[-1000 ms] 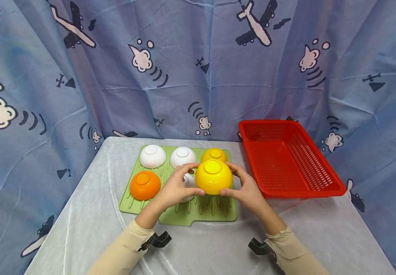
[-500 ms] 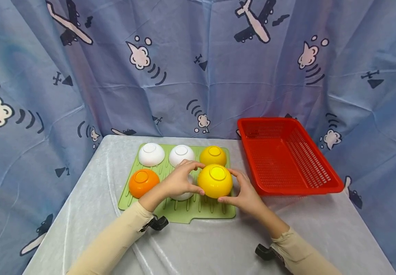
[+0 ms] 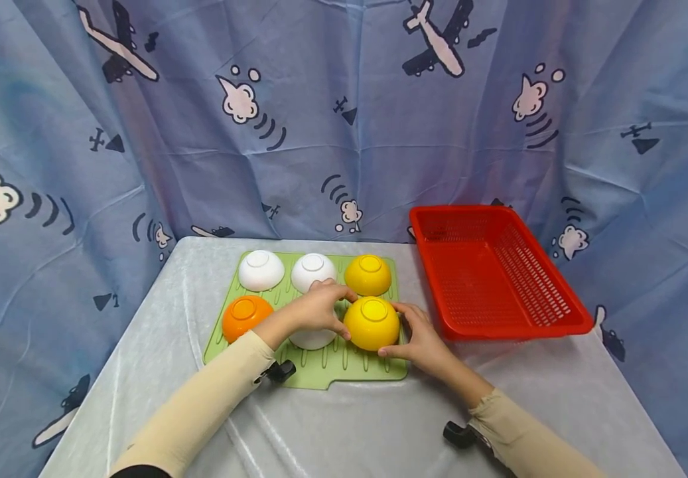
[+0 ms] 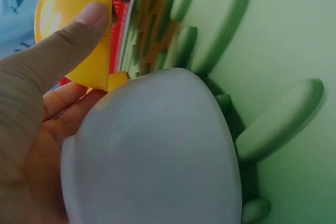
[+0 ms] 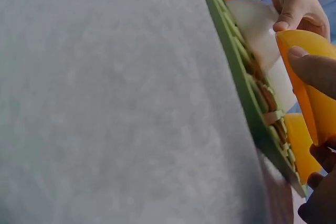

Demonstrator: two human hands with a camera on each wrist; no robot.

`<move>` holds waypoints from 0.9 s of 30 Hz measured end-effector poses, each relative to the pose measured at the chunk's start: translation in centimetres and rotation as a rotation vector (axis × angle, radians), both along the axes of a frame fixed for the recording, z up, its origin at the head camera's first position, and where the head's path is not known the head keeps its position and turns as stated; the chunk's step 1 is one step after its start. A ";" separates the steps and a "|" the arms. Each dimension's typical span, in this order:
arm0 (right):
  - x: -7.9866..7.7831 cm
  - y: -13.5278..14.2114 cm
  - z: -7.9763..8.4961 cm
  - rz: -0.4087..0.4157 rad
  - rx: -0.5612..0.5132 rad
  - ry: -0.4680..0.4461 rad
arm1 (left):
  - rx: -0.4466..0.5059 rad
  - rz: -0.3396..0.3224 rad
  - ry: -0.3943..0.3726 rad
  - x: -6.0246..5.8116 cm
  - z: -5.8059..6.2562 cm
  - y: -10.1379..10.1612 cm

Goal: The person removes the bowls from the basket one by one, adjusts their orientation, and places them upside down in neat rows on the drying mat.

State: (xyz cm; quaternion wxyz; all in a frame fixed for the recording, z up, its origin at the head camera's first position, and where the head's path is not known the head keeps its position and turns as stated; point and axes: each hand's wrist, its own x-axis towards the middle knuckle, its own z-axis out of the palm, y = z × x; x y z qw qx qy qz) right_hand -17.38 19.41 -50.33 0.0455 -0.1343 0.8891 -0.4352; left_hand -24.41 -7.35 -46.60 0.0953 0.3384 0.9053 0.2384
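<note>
A yellow bowl (image 3: pixel 371 323) is upside down at the front right of the green drying mat (image 3: pixel 314 378), held between both hands. My left hand (image 3: pixel 320 307) grips its left side; in the left wrist view the thumb lies on the bowl's outer wall. From the right, my right hand (image 3: pixel 421 338) holds it with the thumb near the front rim, and the right wrist view shows the rim just off the mat's pegs. Beside the left hand sits an upturned white bowl (image 4: pixel 157 156), partly hidden in the head view. Another yellow bowl (image 3: pixel 368 275) stands behind the held one.
Two more white bowls (image 3: pixel 261 270) and an orange bowl (image 3: pixel 242 317) rest upside down on the mat. A red perforated basket (image 3: pixel 493 285) stands to the right on the grey-white tablecloth (image 3: pixel 379 431). A blue patterned curtain (image 3: pixel 296 172) hangs behind the table.
Both hands have lowered the yellow bowl toward the mat's front right. More of the yellow bowl behind it now shows. The left forearm now covers part of the orange bowl.
</note>
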 end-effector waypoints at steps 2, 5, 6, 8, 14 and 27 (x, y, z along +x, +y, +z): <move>-0.2 -0.1 -0.3 0.000 0.022 0.017 | -0.029 0.001 0.012 -0.1 0.0 0.1; -0.4 -0.1 -0.7 0.001 0.064 0.044 | -0.073 -0.002 0.028 -0.2 0.1 0.5; -0.5 -0.1 -0.8 0.001 0.081 0.053 | -0.088 -0.004 0.033 -0.2 0.1 0.6; -0.6 -0.1 -1.2 -0.002 0.110 0.066 | -0.126 -0.008 0.046 -0.3 0.1 0.9; -0.3 0.1 -1.9 -0.015 0.169 0.052 | -0.220 -0.037 0.088 0.1 -0.4 1.8; 1.7 0.0 -1.0 0.004 0.169 0.122 | -0.209 -0.030 0.137 2.4 -0.7 1.2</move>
